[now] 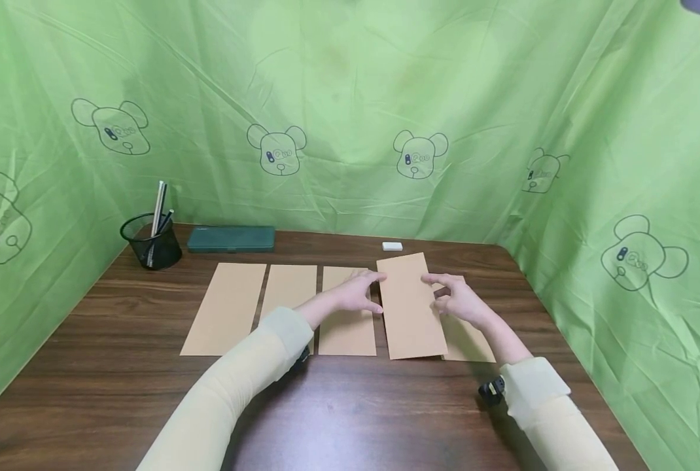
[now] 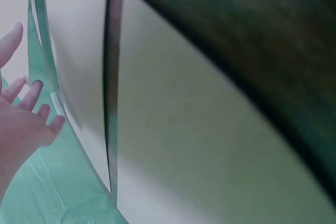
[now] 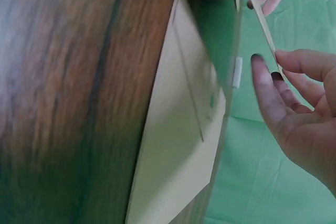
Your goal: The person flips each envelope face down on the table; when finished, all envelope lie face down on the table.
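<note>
Both hands hold a tan rectangular card [image 1: 411,307] by its long sides, slightly turned and raised over the table. My left hand [image 1: 352,292] has its index fingertip on the card's left edge, with the thumb lower along that side. On the opposite edge, my right hand [image 1: 458,301] pinches the card between its fingers; the right wrist view shows the card's thin edge [image 3: 260,17] running into that grip. Partly beneath the card lies another tan card [image 1: 468,340]. Further tan cards [image 1: 232,307] lie flat to the left, one partly covered by the left forearm.
At the back left stand a black mesh pen cup [image 1: 158,248] with several pens and a dark green flat case [image 1: 231,239]. A white eraser [image 1: 392,246] lies behind the held card. Green curtain [image 1: 338,78] hangs around the wooden table [image 1: 350,405].
</note>
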Available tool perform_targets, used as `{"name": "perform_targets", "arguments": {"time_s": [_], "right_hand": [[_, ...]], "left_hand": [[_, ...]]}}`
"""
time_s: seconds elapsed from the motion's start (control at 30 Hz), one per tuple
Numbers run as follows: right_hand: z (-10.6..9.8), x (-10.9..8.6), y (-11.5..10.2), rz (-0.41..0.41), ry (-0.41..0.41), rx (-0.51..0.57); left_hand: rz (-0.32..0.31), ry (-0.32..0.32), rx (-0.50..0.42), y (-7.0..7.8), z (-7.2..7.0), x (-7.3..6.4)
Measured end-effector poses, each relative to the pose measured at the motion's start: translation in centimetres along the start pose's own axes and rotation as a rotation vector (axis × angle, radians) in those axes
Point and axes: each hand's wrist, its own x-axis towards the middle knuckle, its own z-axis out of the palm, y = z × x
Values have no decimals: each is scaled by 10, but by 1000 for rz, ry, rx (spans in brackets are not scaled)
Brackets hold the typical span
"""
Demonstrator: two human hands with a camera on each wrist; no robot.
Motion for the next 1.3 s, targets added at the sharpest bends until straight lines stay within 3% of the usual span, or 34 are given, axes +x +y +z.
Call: {"name": "perform_targets", "arguments": {"time_s": [0.23,0.5,0.73,1.07,1.3], "right_hand": [[3,5,12,-52,-14,-234],[11,7,13,-63,-41,-472],[17,7,11,-24,-50,-525],[17,8,9,22,-84,-519],[16,5,7,10,-76,-522]], "left_hand": [[-77,-58,59,4,2,0],[-121,-80,141,8,6,1],[-139,-108,221,12,6,0],[-153,-121,277,15,6,-1],[-165,-125,302,21,4,0]]}}
